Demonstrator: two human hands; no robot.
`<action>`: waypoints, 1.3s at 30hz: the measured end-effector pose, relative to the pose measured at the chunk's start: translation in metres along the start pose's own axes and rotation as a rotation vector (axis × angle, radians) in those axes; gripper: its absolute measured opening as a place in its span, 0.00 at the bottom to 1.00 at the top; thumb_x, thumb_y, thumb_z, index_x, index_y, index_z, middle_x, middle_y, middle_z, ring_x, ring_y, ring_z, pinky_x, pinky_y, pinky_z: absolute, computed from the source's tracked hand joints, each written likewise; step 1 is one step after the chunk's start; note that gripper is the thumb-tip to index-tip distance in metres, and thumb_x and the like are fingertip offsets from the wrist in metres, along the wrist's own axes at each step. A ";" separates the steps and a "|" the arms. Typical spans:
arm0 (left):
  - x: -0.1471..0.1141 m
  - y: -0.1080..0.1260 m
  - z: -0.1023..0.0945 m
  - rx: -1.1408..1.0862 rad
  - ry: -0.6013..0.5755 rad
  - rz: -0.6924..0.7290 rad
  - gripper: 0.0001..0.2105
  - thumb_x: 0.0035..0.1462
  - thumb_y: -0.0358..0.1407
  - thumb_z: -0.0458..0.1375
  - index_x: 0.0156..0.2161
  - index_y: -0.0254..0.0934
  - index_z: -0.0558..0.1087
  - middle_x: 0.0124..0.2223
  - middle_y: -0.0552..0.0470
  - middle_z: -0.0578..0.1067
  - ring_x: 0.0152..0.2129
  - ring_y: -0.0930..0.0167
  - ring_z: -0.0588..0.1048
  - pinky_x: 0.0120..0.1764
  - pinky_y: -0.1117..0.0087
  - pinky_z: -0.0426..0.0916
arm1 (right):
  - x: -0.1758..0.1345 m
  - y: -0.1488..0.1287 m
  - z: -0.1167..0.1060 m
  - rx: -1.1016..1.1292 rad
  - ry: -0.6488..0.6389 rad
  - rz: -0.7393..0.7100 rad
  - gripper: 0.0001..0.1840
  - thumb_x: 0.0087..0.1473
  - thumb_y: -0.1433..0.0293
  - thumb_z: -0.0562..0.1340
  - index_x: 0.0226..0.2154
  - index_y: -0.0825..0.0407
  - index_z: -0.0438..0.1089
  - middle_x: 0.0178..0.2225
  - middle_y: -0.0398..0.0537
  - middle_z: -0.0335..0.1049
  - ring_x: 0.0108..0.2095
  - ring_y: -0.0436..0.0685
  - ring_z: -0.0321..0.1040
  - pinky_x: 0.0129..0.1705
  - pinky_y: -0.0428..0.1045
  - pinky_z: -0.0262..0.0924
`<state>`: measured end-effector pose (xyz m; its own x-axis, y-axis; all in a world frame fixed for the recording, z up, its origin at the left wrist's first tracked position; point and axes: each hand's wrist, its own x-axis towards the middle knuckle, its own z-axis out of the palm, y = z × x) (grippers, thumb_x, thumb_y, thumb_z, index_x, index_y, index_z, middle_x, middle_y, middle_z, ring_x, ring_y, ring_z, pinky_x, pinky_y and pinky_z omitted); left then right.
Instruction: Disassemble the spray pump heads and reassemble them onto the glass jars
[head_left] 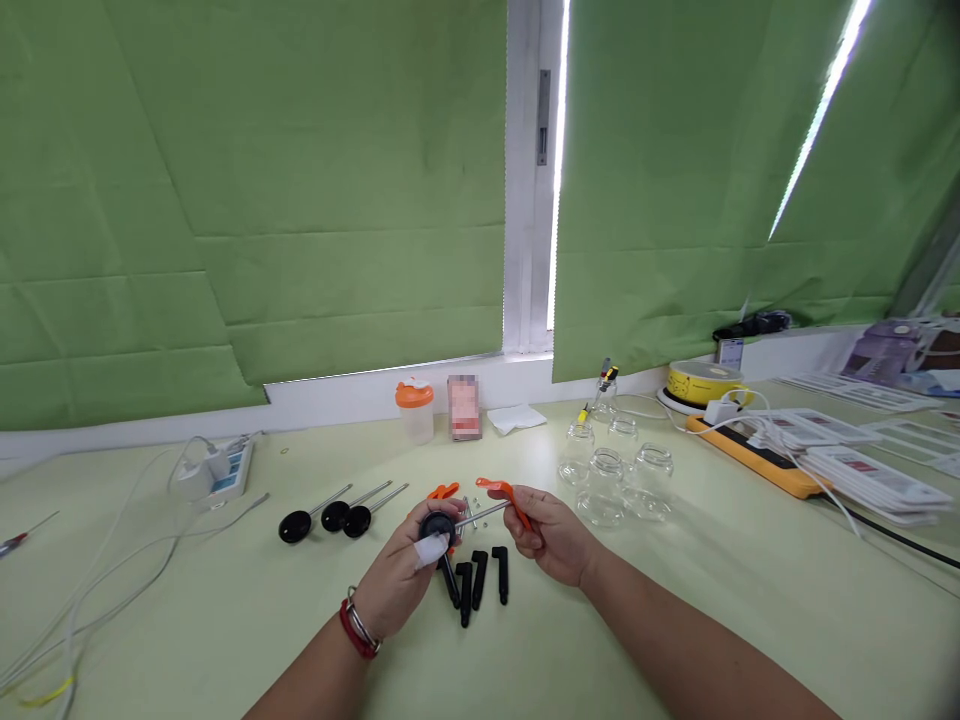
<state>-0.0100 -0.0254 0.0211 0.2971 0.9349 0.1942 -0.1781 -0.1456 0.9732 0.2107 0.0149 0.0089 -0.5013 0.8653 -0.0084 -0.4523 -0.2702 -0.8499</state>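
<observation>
Head view: right grip (555,538) pinches orange piece (501,488).

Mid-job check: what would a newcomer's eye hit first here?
Probably the green blinds across the upper view. Next, the orange part in the right hand, at the end of a metal rod whose black disc sits in the left hand. Then the clear jars grouped on the table, right of the hands.
</observation>
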 end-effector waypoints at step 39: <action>0.002 -0.008 -0.002 0.191 0.129 0.017 0.16 0.57 0.39 0.52 0.51 0.41 0.67 0.36 0.51 0.70 0.29 0.72 0.67 0.34 0.71 0.63 | 0.002 0.006 0.006 -0.094 -0.014 -0.228 0.17 0.56 0.60 0.59 0.46 0.50 0.69 0.33 0.46 0.65 0.24 0.47 0.55 0.27 0.47 0.48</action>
<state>-0.0102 -0.0212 0.0138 0.1706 0.9638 0.2049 0.0027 -0.2085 0.9780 0.2024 0.0122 0.0072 -0.4045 0.8931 0.1966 -0.4851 -0.0273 -0.8740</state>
